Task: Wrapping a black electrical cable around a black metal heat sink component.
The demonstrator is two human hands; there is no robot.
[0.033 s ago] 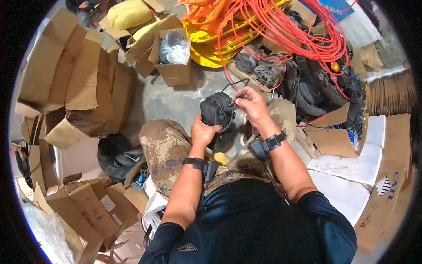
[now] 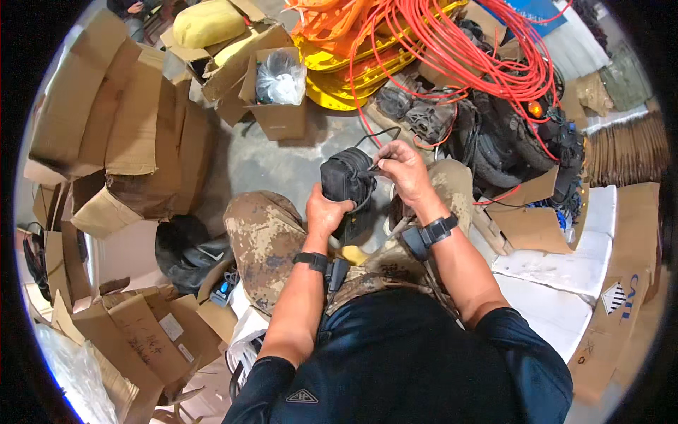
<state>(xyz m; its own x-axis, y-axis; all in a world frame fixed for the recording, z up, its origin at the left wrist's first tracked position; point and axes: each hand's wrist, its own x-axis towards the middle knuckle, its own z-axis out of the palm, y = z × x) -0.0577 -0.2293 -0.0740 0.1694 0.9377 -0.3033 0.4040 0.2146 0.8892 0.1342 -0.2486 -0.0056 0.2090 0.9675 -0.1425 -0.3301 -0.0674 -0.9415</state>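
In front of me, between my knees, is a black block-shaped thing [image 2: 341, 178], with dark cord lying around it; its exact kind I cannot tell. My left hand [image 2: 328, 210] is closed on its lower left side, the thumb across the near face. Pinched between the thumb and fingers of my right hand [image 2: 402, 168] is a thin black cord [image 2: 378, 134], just right of the block. From there the cord loops up and away over the floor. Part of the block's underside is hidden.
Red cable coils [image 2: 494, 49] lie at the far right over dark gear. Orange and yellow plastic pieces [image 2: 339, 78] stand beyond me. Cardboard boxes [image 2: 134, 134] crowd the left, with a small box [image 2: 279, 124] holding clear plastic ahead. White foam slabs [image 2: 558, 261] lie right. A person [image 2: 134, 10] shows far left.
The block has shifted very slightly to the left. Both hands keep the same grip.
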